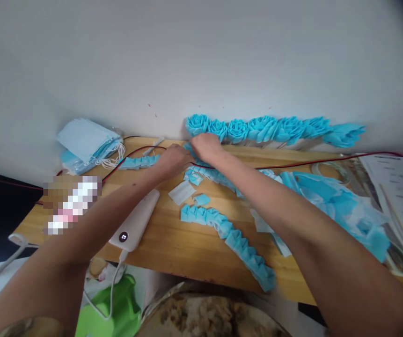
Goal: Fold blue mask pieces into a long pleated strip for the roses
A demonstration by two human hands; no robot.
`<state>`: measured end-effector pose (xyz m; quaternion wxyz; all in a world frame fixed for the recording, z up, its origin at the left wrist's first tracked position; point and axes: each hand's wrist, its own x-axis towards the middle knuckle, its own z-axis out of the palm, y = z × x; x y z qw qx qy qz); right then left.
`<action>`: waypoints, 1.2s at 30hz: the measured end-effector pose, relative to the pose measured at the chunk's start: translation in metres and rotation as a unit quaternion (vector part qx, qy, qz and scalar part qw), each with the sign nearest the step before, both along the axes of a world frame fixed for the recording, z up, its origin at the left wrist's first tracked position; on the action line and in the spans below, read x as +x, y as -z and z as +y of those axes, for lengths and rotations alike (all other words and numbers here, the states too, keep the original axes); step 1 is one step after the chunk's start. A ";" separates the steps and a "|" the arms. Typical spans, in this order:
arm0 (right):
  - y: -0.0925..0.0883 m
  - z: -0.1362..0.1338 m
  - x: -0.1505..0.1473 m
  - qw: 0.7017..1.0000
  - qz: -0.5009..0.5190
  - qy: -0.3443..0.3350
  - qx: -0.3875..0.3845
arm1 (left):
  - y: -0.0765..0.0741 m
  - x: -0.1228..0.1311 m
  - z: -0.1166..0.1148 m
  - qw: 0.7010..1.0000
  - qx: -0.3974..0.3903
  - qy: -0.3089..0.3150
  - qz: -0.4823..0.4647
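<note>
Both arms reach to the back of the wooden table, where the hands are close together. My left hand (pixel 176 159) is closed, its fingertips bent down beside a bit of blue mask fabric; what they pinch is hidden. My right hand (pixel 206 147) is closed on blue folded fabric (pixel 189 149) showing at its fingertips. A pleated blue strip (pixel 140 162) lies left of my left hand. Behind my right hand, a row of blue fabric roses (pixel 238 130) leans along the wall. Nearer me lies a longer curved pleated strip (pixel 218 222), with a small folded blue piece (pixel 201 200) beside it.
Stacked face masks (pixel 85 140) sit back left. A white power bank (pixel 140 220) with a cable lies under my left forearm. A red-black wire (pixel 292 164) crosses the table. Loose blue fabric (pixel 334 201) and printed paper (pixel 391 182) are right; a green bin (pixel 117 304) stands below.
</note>
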<state>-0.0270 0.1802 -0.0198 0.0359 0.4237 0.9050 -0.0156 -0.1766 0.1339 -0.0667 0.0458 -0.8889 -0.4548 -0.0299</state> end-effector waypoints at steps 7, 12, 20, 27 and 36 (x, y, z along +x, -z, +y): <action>-0.036 -0.059 0.115 0.930 0.355 0.069 -0.064 | 0.001 -0.001 0.010 0.999 -0.005 0.001 -0.032; -0.014 -0.103 0.165 0.984 0.109 0.005 -0.143 | -0.008 -0.001 0.017 0.998 -0.025 -0.035 -0.042; 0.023 -0.082 0.107 0.996 0.085 -0.012 -0.026 | -0.010 -0.002 0.020 0.994 -0.039 -0.073 -0.066; 0.068 -0.066 0.070 0.996 0.064 -0.055 0.032 | -0.008 0.001 0.026 0.987 -0.030 -0.068 -0.144; 0.055 -0.040 0.096 0.998 0.017 -0.005 0.060 | -0.027 0.002 0.018 0.965 -0.034 -0.052 -0.255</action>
